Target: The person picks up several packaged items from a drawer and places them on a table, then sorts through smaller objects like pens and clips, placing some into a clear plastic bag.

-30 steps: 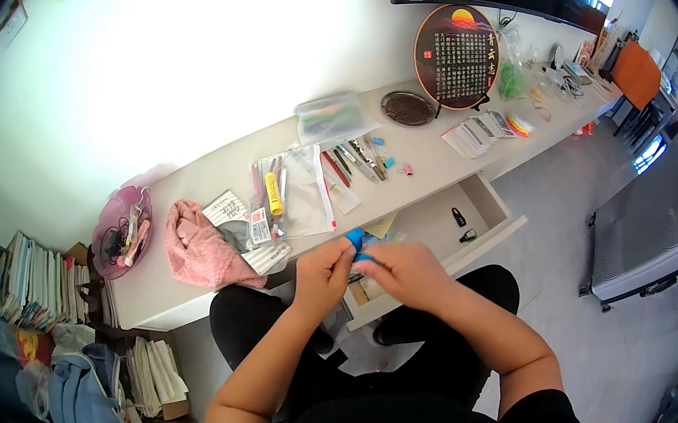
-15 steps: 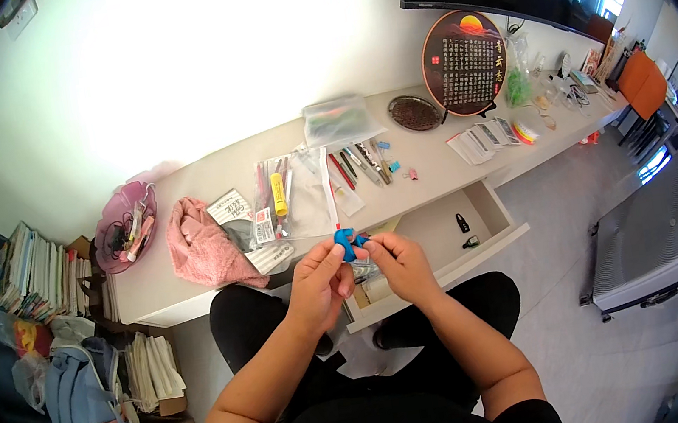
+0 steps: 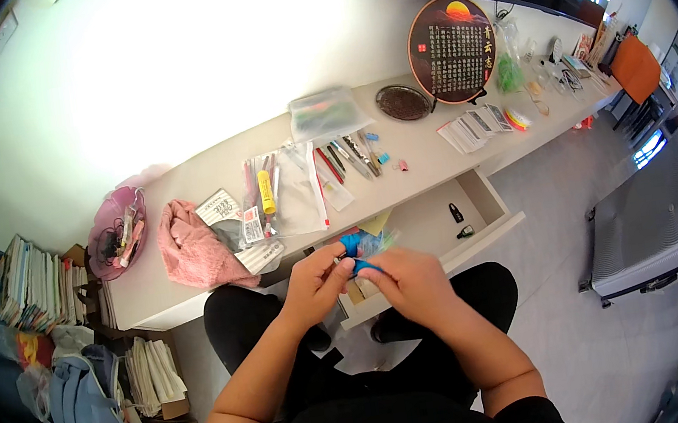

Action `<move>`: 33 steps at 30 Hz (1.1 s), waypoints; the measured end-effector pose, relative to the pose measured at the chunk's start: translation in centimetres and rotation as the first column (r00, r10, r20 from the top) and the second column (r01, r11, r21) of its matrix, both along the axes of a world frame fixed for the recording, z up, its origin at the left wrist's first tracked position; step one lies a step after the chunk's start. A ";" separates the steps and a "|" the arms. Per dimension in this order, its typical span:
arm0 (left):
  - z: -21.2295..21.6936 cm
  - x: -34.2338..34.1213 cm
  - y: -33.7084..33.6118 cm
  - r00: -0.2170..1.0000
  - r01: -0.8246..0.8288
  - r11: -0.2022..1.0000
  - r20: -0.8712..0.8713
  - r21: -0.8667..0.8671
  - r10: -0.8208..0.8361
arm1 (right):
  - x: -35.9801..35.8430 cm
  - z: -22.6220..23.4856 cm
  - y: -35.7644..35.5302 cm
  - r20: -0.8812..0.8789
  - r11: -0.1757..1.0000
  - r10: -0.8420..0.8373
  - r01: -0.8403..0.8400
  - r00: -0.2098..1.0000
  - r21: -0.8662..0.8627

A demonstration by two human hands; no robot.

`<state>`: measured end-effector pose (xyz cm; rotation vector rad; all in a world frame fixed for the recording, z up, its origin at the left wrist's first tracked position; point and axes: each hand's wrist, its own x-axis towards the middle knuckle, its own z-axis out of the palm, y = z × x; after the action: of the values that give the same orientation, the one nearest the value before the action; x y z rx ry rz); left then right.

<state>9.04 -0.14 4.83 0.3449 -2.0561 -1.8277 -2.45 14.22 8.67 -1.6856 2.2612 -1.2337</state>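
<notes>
Above the open drawer [image 3: 503, 234], both my hands are closed on a small bright blue thing [image 3: 350, 244] that looks soft and bendable; its kind is not clear. My left hand [image 3: 318, 283] pinches it between thumb and fingers, with one blue part sticking up over the fingertips. A second blue part runs across to my right hand [image 3: 413, 283], whose fingers grip that end and are slightly blurred. Behind the hands, clear plastic packaging [image 3: 377, 243] and a yellow paper [image 3: 376, 223] lie in the drawer. Two small black objects [image 3: 456, 213] rest at its right side.
On the desk [image 3: 205, 173] lie a pink cloth [image 3: 198, 247], a clear zip pouch [image 3: 295, 204] with a yellow tube [image 3: 266, 193], several pens [image 3: 353, 158] and fanned cards [image 3: 474, 129]. A pink basket [image 3: 95, 248] stands left. A grey suitcase [image 3: 648, 214] is on the floor at right.
My hands have come slightly lower, and my right hand has turned over the blue thing. The blue thing now shows as two parts, one above the other. The whole view has shifted a little.
</notes>
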 end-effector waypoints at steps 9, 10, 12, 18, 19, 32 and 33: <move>-0.1 0.7 0.6 0.965 0.256 0.877 -0.152 0.407 -0.212 | -2.6 -0.9 -2.1 0.494 0.982 0.021 0.073 0.869 -0.171; -0.1 0.6 0.6 0.959 0.277 0.840 -0.189 0.467 -0.211 | -2.3 -1.6 -2.5 0.572 0.985 0.026 0.077 0.820 -0.155; 0.1 0.3 0.6 0.944 0.319 0.752 -0.262 0.577 -0.200 | -1.4 -3.2 -3.0 0.716 0.990 0.032 0.077 0.698 -0.119; 1.0 -0.4 0.7 0.965 0.163 0.641 -0.256 0.750 0.055 | 1.4 -3.4 -2.4 0.667 0.993 -0.059 0.111 0.743 -0.036; 1.0 -0.4 0.7 0.970 0.148 0.662 -0.239 0.735 0.049 | 1.5 -3.4 -2.4 0.629 0.989 -0.068 0.133 0.775 -0.057; -1.5 -0.9 1.4 0.973 -0.165 0.820 -0.045 0.549 0.227 | 2.0 -3.1 -1.4 0.458 0.978 -0.012 0.105 0.889 -0.179; -1.6 -0.7 1.5 0.973 -0.178 0.829 -0.030 0.530 0.228 | 2.0 -3.1 -1.4 0.394 0.979 0.002 0.079 0.919 -0.188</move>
<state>8.33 1.34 3.26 0.5857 -1.3610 -2.1940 -0.49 12.83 5.58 -1.2944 1.9919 -1.6831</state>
